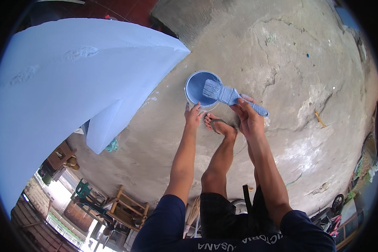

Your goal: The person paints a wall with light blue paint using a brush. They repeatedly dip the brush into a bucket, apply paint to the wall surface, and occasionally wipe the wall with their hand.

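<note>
My right hand (250,118) grips the handle of a wide paintbrush (228,95), with its bristles coated in light blue paint. The brush head hangs over a round paint bucket (192,77) and hides part of its inside. Blue paint coats the bucket's inner wall, and a thin wire handle droops at its near side. At the near left rim is my left hand (193,117), fingers spread and a fingertip overlapping the rim. I cannot tell whether it grips the rim or only touches it. Blue paint marks some fingertips on both hands.
A light blue painted wall (82,75) with rough patches fills the left, its corner close to the bucket. My sandalled foot (220,124) stands on the cracked concrete floor (289,126) just below the bucket. A bamboo frame (127,204) and a straw broom (192,211) are at the bottom.
</note>
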The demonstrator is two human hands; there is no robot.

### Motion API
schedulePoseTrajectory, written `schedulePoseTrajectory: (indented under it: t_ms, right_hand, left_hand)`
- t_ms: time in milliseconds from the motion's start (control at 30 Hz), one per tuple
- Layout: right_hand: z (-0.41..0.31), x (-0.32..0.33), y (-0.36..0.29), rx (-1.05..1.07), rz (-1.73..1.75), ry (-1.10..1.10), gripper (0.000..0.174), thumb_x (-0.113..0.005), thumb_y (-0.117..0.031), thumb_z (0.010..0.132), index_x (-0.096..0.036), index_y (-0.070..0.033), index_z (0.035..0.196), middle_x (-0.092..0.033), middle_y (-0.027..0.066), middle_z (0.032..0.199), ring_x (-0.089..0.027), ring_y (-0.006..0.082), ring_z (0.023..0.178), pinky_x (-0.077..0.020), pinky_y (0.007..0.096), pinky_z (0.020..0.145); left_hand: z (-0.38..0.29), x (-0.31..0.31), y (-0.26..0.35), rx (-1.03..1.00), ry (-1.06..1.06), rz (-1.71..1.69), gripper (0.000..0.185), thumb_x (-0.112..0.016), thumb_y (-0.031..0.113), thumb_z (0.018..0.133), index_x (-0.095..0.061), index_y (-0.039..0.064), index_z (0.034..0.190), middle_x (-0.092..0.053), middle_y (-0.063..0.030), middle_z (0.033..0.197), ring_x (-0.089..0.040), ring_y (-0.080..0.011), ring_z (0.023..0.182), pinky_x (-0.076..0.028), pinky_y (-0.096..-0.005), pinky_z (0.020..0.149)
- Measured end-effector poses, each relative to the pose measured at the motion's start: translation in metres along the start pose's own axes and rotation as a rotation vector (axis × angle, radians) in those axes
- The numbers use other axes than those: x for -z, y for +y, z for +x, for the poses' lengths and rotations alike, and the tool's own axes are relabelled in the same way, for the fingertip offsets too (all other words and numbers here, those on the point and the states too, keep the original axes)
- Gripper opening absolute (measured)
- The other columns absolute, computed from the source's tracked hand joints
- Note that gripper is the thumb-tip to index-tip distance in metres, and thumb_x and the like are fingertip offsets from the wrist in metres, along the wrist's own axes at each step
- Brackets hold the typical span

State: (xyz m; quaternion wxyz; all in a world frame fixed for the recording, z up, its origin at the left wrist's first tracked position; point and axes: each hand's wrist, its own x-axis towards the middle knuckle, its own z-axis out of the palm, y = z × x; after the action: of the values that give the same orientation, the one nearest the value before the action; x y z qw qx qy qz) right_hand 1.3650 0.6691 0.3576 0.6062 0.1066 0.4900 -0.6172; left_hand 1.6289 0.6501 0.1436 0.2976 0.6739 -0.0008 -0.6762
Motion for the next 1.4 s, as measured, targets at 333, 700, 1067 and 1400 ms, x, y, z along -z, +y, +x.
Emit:
schedulePoseTrajectory:
  t_ms: [333, 700, 1067, 1400]
  right_hand:
    - [0.001, -0.161, 0.026, 0.181, 0.209, 0.004, 0.027, -0.072, -0.006, 0.096, -0.062, 0.006, 0.117, -0.070, 0.0185, 0.116, -0.071, 0.0288, 0.110, -0.0574, 0.0402, 0.103]
    - [0.017, -0.200, 0.091, 0.358, 0.286, 0.230, 0.026, -0.076, -0.006, 0.092, -0.066, 0.009, 0.111, -0.071, 0.0196, 0.111, -0.072, 0.0282, 0.106, -0.0606, 0.0403, 0.098]
    - [-0.086, -0.291, 0.046, 0.501, 0.529, 0.022, 0.021, -0.078, -0.003, 0.090, -0.068, 0.006, 0.106, -0.072, 0.0207, 0.112, -0.073, 0.0252, 0.101, -0.0636, 0.0366, 0.093]
    - [-0.044, -0.276, 0.075, 0.633, 0.262, 0.165, 0.018, -0.077, 0.001, 0.090, -0.065, 0.008, 0.101, -0.069, 0.0234, 0.120, -0.072, 0.0279, 0.105, -0.0652, 0.0379, 0.092]
  left_hand:
    - [-0.212, 0.053, 0.110, -0.050, 0.188, 0.168, 0.079, -0.079, 0.005, 0.090, -0.032, -0.001, 0.153, -0.059, -0.0256, 0.139, -0.064, -0.0414, 0.123, -0.056, -0.0534, 0.102]
    - [-0.249, 0.188, 0.156, 0.056, 0.269, 0.440, 0.057, -0.076, 0.008, 0.092, -0.049, -0.001, 0.142, -0.064, -0.0216, 0.128, -0.068, -0.0380, 0.116, -0.058, -0.0501, 0.100]
    - [-0.265, 0.232, 0.200, 0.081, 0.167, 0.625, 0.046, -0.073, 0.020, 0.097, -0.055, 0.000, 0.134, -0.067, -0.0177, 0.120, -0.071, -0.0340, 0.108, -0.058, -0.0463, 0.097]
    - [-0.297, 0.216, 0.169, 0.208, 0.138, 0.614, 0.045, -0.065, 0.022, 0.102, -0.052, 0.000, 0.139, -0.064, -0.0174, 0.123, -0.067, -0.0324, 0.113, -0.055, -0.0459, 0.101]
